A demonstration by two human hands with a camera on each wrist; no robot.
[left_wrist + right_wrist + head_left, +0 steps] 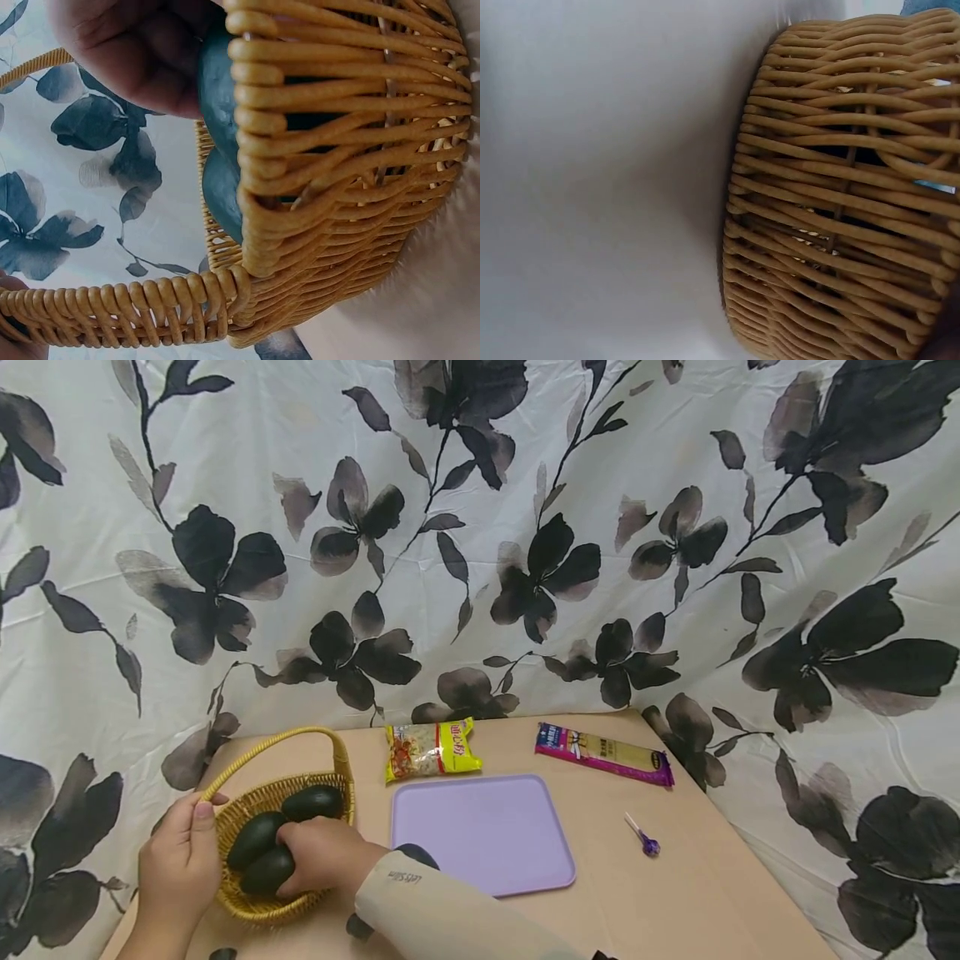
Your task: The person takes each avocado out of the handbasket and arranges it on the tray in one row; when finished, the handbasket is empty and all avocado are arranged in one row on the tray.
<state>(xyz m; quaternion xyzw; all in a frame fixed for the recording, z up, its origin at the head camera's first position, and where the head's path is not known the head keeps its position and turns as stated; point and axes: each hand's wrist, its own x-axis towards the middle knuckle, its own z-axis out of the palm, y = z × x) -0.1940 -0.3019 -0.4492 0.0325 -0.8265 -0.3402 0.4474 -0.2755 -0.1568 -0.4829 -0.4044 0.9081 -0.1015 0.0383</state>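
A yellow-brown wicker basket stands at the left of the table, its arched handle raised. My left hand grips that handle at its left side, thumb on top. Several dark green avocados lie inside the basket. Reaching in over the near right rim, my right hand holds the nearest avocado; its fingertips are mostly hidden. In the left wrist view the right hand bends over an avocado behind the wicker rim. The right wrist view shows mainly the basket's woven side.
A lilac tray lies right of the basket, partly under the right sleeve. Behind it are a yellow snack packet and a long purple-edged packet. A purple-wrapped lollipop lies further right. Floral cloth hangs behind the table.
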